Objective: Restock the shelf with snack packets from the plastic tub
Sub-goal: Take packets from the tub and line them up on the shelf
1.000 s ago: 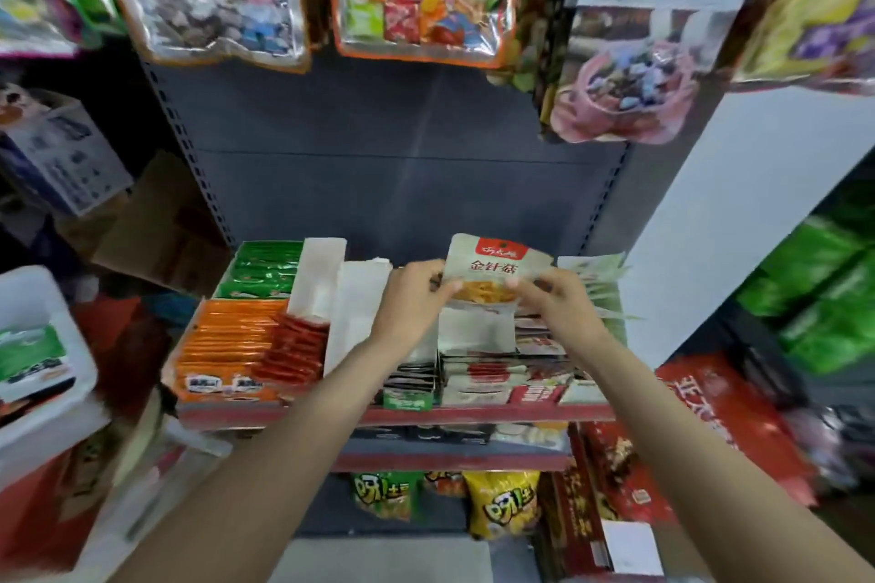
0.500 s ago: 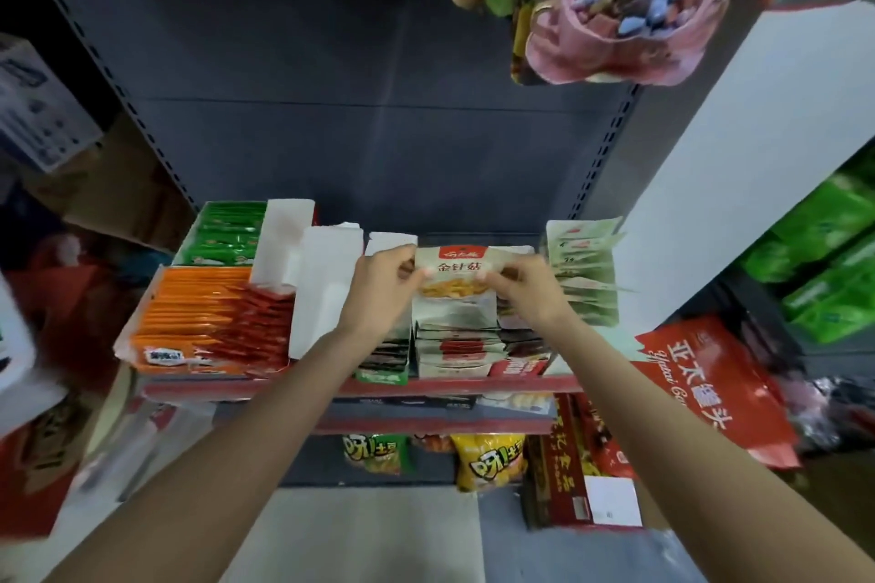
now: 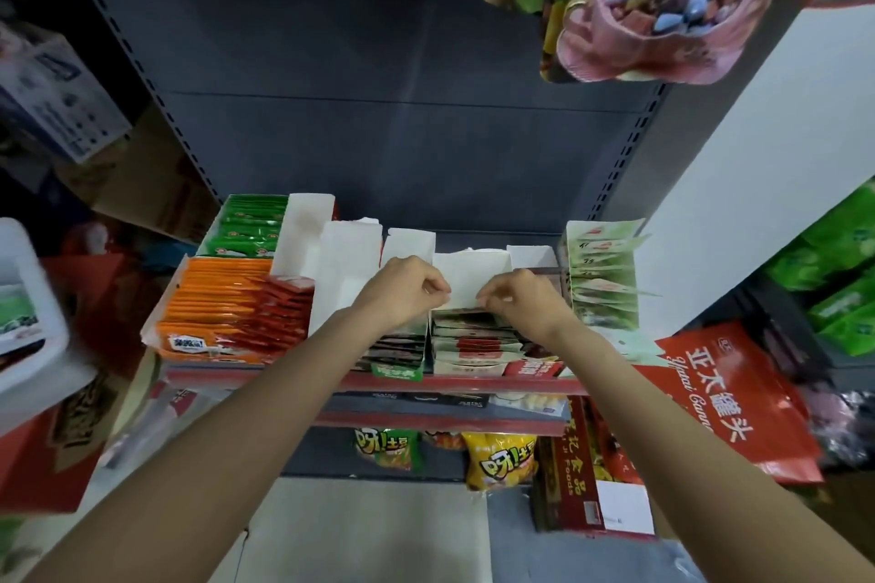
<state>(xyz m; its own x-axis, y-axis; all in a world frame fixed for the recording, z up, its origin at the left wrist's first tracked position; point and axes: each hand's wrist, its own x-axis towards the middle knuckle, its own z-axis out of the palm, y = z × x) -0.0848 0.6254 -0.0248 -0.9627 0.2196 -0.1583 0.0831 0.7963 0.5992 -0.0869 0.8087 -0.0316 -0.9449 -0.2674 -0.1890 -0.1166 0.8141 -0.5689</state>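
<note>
The snack packet (image 3: 461,311), white with a red top, is down in a white open carton (image 3: 468,272) at the middle of the shelf (image 3: 473,386), at the back of a row of like packets; only its top edge shows. My left hand (image 3: 402,291) and my right hand (image 3: 518,301) sit side by side over that carton, fingers curled and pinching the packet's top corners. The white plastic tub (image 3: 28,346) is at the far left edge, only partly in view.
Orange packets (image 3: 213,298), red packets (image 3: 286,308) and green packets (image 3: 251,227) fill the shelf's left; pale green packets (image 3: 601,284) stand at its right. A big red bag (image 3: 724,398) leans at the right. Hanging bags (image 3: 663,0) dangle overhead. Yellow chip bags (image 3: 502,459) sit below.
Both hands have lowered the packet from above the row down into the white carton, so its printed face no longer shows. The view has tilted downward.
</note>
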